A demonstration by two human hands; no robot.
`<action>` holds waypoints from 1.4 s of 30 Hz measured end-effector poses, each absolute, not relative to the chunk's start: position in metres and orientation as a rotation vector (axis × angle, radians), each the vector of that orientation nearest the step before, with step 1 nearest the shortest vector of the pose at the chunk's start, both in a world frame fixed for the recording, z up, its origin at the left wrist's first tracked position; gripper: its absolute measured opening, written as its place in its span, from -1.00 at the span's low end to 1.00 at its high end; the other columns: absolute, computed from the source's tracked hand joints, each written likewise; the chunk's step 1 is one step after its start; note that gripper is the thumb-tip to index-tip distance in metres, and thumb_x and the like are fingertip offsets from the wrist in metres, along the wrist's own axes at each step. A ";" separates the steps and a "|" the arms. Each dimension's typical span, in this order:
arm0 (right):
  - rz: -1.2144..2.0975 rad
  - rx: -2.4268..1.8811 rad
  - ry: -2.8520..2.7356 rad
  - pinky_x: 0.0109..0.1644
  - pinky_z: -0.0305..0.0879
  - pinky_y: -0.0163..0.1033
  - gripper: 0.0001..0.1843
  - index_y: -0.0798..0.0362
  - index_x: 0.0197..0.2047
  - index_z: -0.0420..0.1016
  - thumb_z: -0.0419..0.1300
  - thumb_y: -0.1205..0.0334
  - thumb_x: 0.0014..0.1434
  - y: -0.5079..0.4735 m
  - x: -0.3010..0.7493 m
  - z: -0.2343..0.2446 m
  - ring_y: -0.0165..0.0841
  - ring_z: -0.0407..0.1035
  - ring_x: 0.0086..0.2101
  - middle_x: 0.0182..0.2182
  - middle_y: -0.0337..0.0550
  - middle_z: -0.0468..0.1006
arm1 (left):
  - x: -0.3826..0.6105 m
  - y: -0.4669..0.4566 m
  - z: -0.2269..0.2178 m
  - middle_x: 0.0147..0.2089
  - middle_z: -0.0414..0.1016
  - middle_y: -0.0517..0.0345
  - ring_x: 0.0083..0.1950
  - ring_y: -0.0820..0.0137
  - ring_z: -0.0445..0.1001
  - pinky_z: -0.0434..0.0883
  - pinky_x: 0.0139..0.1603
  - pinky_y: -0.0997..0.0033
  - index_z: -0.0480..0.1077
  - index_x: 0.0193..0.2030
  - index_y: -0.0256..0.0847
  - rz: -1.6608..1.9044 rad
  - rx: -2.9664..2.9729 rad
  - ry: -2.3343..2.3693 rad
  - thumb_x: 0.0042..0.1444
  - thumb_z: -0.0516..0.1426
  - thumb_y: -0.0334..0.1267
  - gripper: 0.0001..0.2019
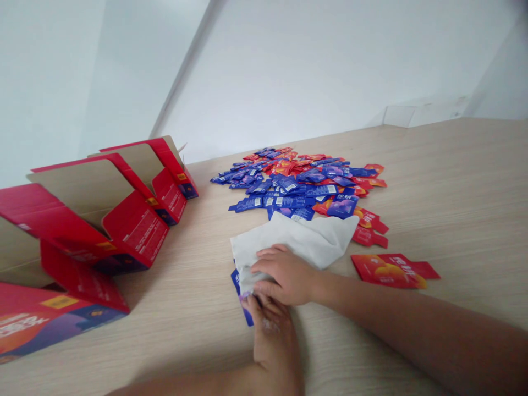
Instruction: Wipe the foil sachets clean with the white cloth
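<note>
Pale wooden table (454, 192): right hand (289, 275) grips white cloth (313, 236), left hand (272, 335) pinches blue sachet (246, 317).

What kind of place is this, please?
Probably a packing workstation: a wooden table holds a pile of blue and red sachets, and open red cartons stand at its left edge.

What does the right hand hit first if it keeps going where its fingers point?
The right hand points left, holding the cloth. Past the cloth's edge there is only bare table, then probably the red flap of an open box. Depth is unclear.
</note>
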State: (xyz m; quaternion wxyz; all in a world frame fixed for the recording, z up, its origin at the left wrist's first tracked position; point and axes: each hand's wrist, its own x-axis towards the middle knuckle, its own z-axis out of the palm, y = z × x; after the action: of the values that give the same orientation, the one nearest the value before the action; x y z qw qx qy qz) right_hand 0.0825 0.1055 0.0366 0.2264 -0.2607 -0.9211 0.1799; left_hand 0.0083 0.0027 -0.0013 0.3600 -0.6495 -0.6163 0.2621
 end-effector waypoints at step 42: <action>0.627 -0.376 -2.515 0.20 0.03 -0.09 -0.53 0.08 0.09 0.40 0.05 -0.04 0.26 0.105 0.087 0.038 -0.23 0.28 0.11 0.01 0.00 0.51 | 0.006 0.001 -0.010 -0.13 0.59 -0.32 -0.07 0.04 0.55 0.38 0.10 -0.07 0.51 -0.07 -0.47 0.616 -1.638 -1.662 0.04 -0.06 -0.57 -0.60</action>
State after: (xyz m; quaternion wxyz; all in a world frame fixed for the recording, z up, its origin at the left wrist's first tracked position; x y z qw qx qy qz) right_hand 0.0868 0.1048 0.0383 0.2582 -0.1385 -0.9277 0.2313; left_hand 0.0062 0.0013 -0.0105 0.3560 -0.6342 -0.6436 0.2385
